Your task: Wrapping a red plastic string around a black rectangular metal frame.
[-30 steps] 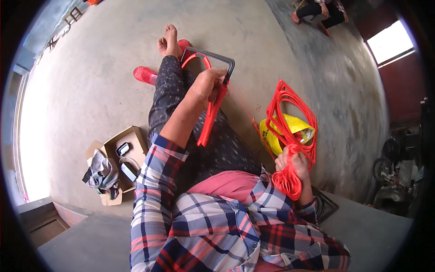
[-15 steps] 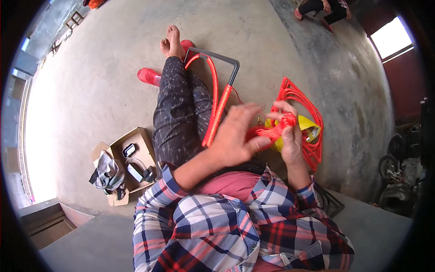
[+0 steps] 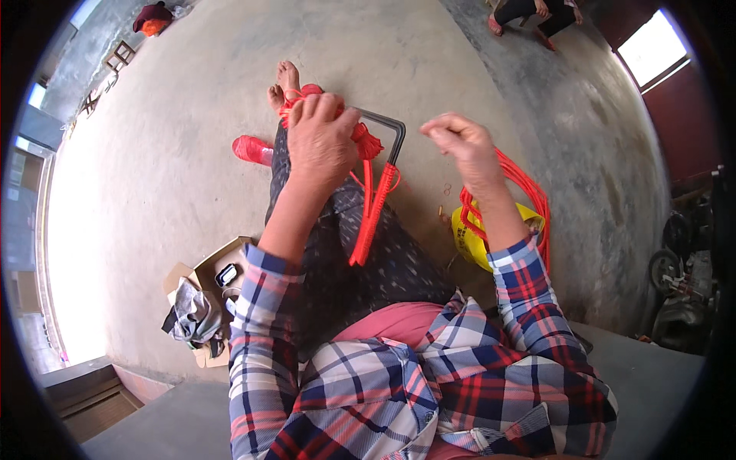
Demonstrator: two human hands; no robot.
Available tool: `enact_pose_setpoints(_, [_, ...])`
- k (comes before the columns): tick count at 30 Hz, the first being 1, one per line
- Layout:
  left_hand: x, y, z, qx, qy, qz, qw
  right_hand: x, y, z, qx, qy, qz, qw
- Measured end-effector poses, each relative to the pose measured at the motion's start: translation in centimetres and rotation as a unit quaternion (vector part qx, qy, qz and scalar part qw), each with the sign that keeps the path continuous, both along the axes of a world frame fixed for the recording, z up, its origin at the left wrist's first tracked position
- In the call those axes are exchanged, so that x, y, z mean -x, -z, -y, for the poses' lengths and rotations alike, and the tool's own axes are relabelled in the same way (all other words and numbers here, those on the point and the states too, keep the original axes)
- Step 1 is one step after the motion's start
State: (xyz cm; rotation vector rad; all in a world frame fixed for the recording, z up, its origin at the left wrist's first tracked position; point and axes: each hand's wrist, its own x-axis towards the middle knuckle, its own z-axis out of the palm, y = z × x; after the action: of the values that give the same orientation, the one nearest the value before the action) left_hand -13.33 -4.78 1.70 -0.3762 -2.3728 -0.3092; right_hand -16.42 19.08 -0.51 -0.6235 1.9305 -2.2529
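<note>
My left hand (image 3: pixel 318 142) is closed round a bundle of red cord (image 3: pixel 369 142) over the bent dark metal frame (image 3: pixel 400 132). Loops of the cord stick out past its fingers and a tufted end hangs beside the thumb. Red cord is wound tightly along one side of the frame (image 3: pixel 376 211), which lies across my legs. Apart from the frame, to its right, my right hand (image 3: pixel 464 149) is raised with thumb and fingers pinched together; whatever may be between them does not show.
Red-wrapped frames (image 3: pixel 529 188) and a yellow bag (image 3: pixel 471 238) lie on the floor at right. An open cardboard box (image 3: pixel 218 257) with a grey cloth (image 3: pixel 197 313) stands at left. A red slipper (image 3: pixel 251 149) lies near my bare feet. Another person (image 3: pixel 537 15) sits far right.
The cord bundle went from near my right hand to the far end of the frame, now in my left hand. My right hand moved up and slightly left, away from the yellow bag.
</note>
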Motion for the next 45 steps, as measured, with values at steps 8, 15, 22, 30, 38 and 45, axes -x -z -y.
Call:
enact_pose_setpoints(8, [-2.0,-6.3,-3.4,-0.685,0.151,0.288,0.652,-3.2,-1.3,3.2,0.013,0.021,-0.015,1.000])
enact_pose_setpoints(15, [-0.5,-8.7,-0.9,-0.756,0.336,0.210,0.522,-5.3,-3.1,1.6,0.286,-0.180,0.160,0.928])
enact_pose_setpoints(22, [0.3,0.0,0.9,0.049,0.004,-0.001,0.999,0.0,1.1,1.0,-0.120,0.043,-0.046,0.991])
enact_pose_setpoints(30, [0.3,2.5,-3.3,-0.186,0.005,0.248,0.951,-0.1,4.3,3.2,-0.353,0.139,-0.259,0.888])
enact_pose_setpoints(38, [-3.4,4.6,-3.1,-0.426,0.112,0.390,0.809,-4.5,-1.9,-2.4,-0.005,-0.010,-0.177,0.984])
enact_pose_setpoints(45, [-4.2,6.3,-3.9,-0.472,0.141,0.355,0.795,-14.3,-6.1,1.3,0.207,-0.476,0.113,0.847])
